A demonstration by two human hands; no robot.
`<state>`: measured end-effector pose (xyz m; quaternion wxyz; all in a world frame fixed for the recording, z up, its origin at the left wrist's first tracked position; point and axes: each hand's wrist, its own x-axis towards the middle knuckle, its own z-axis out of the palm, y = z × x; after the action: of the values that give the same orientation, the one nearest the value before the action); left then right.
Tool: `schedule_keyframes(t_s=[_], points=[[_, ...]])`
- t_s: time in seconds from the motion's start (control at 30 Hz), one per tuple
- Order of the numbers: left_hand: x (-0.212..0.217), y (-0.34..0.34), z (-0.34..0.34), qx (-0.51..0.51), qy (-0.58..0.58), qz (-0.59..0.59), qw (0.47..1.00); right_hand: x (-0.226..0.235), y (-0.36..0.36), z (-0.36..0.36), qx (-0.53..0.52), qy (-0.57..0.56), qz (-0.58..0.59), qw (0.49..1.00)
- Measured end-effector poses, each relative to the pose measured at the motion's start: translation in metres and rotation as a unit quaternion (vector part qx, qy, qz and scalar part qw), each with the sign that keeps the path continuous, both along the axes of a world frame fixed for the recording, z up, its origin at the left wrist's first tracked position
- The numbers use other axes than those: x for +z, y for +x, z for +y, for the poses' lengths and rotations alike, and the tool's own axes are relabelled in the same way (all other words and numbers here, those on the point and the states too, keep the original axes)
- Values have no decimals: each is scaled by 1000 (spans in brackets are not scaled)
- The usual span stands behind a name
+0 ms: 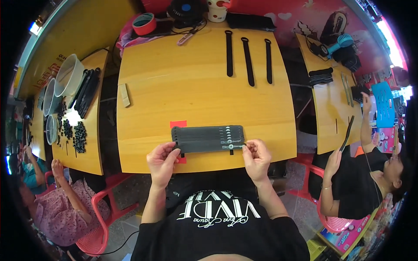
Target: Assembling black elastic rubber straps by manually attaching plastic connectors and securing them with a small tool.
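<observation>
A row of flat black straps [202, 138], overlapping like a fan, lies near the front edge of my yellow table. Small white markings line up along their right ends. My left hand [163, 162] pinches the left end of the nearest strap between thumb and fingers. At the other end my right hand [256, 160] grips that same strap, thumb on top. Red tape [178, 124] shows on the table behind the row, and another red piece [182, 160] sticks out in front by my left fingers. Short black bits poke out below the row.
Three black straps with looped ends [247, 61] lie at the back right. A beige strip [125, 95] is at the left. Along the back stand a red tape roll [144, 24], a cutter [186, 38] and a black fan [186, 9]. People work at tables on both sides.
</observation>
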<state>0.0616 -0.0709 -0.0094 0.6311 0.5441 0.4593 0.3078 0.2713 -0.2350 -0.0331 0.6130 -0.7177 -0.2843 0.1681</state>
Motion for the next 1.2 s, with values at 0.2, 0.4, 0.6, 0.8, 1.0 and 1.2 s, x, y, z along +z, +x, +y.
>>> schedule_keyframes(t_s=[0.2, 0.4, 0.6, 0.8, 1.0, 1.2], points=[[-6, 4, 0, 7, 6, -3, 1000, 6, 1, 7, -7, -27, -125, 992], [-7, 5, 0, 6, 19, 6, 1000, 10, -1, 9, -33, -50, -109, 992], [-10, 6, -1, 17, 30, 10, 999, 13, -1, 12, -35, -55, -122, 990], [-10, 7, -1, 17, 34, 5, 999, 12, -2, 14, -42, -61, -135, 988], [-10, 5, 0, 17, 30, 2, 999, 8, -2, 13, -38, -61, -119, 990], [-8, 5, 0, 27, 11, 10, 1000, 6, -1, 12, -34, -61, -116, 991]])
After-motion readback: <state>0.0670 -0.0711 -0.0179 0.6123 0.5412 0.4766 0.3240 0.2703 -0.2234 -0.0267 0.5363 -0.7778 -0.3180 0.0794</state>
